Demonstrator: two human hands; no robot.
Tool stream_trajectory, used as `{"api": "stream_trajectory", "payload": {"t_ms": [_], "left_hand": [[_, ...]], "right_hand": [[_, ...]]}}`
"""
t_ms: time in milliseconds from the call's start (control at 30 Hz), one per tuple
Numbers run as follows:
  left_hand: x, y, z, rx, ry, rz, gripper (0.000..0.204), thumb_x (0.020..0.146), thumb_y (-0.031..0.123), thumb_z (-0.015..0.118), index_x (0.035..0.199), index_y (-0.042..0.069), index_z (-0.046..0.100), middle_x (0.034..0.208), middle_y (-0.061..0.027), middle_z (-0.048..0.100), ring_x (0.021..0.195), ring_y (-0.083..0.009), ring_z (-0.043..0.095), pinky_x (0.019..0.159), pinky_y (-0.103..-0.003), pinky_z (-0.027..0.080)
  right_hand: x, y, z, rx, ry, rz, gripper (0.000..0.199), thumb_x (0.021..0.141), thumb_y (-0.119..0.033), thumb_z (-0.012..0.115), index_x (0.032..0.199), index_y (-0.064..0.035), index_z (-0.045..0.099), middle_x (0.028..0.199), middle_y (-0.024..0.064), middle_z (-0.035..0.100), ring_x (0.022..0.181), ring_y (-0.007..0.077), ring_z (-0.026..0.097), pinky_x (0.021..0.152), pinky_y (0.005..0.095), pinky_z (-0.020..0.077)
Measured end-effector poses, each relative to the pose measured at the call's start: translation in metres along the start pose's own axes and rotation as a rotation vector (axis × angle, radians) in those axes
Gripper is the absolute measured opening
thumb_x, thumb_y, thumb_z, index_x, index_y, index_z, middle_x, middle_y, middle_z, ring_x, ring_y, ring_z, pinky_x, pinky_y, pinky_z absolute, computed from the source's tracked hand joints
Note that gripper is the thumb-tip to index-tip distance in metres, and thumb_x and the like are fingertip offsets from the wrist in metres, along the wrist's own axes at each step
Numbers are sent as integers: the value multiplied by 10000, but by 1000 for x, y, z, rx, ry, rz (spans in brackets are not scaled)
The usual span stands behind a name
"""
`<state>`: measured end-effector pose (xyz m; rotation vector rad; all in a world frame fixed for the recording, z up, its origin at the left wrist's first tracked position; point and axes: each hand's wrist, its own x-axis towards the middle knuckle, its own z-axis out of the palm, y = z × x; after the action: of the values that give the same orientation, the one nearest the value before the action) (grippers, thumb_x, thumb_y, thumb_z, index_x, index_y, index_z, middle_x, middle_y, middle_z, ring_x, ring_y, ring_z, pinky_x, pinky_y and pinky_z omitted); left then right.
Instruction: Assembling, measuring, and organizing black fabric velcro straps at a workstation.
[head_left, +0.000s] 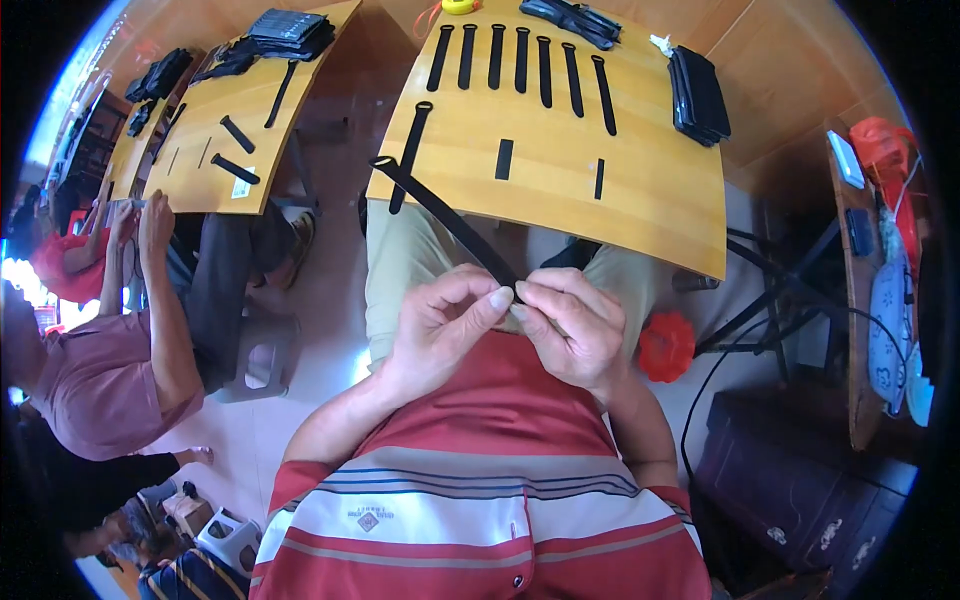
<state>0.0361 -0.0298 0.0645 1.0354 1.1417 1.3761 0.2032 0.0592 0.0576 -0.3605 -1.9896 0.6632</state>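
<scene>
Between the fingertips of my left hand (452,318) and my right hand (578,325) is the near end of a black fabric strap (440,212). Both hands are closed in a pinch, close together above my lap. The strap slants up to the left, its far looped end over the edge of the yellow table (640,215). Beneath that end lies another black strap (415,145). Farther back, several similar straps (521,60) lie side by side in a row. Two short black pieces, a wider one (504,159) and a narrower one (600,179), rest nearer me.
Bundled black straps (698,95) sit at the table's right, with another bundle (572,22) at the back. A yellow round object (460,6) is at the far edge. Left, a person (120,370) sits at another table (220,130). A red plastic item (668,347) is low on the right.
</scene>
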Motion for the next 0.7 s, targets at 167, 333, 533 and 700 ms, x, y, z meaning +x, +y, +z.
{"api": "stream_trajectory", "payload": {"t_ms": [167, 333, 533, 700], "left_hand": [[0, -1, -2, 3, -7, -7, 170, 996, 111, 613, 997, -52, 660, 907, -56, 587, 813, -98, 609, 715, -224, 529], [1, 0, -3, 42, -74, -24, 164, 994, 92, 608, 1024, -60, 660, 945, -62, 605, 842, -98, 625, 753, -229, 552], [1, -8, -1, -44, -107, -81, 161, 990, 80, 611, 1043, -64, 659, 962, -58, 617, 852, -100, 639, 775, -229, 556], [2, -11, 0, 13, -144, -87, 155, 991, 81, 610, 1045, -56, 660, 949, -52, 622, 839, -97, 637, 753, -225, 539]], "right_hand": [[-4, 1, -4, 31, -75, 25, 202, 838, 48, 717, 1032, 55, 664, 947, 156, 669, 716, 228, 665, 608, 295, 533], [-8, 3, -10, 76, -116, 73, 205, 853, 51, 697, 1055, 38, 669, 955, 156, 664, 757, 239, 677, 624, 302, 542], [-16, 5, -13, 106, -111, 124, 195, 856, 41, 696, 1049, 29, 674, 941, 150, 668, 769, 250, 689, 630, 313, 548], [-21, 6, -15, 133, -96, 205, 149, 878, 3, 711, 1019, 44, 688, 944, 151, 682, 768, 201, 668, 661, 279, 532]]}}
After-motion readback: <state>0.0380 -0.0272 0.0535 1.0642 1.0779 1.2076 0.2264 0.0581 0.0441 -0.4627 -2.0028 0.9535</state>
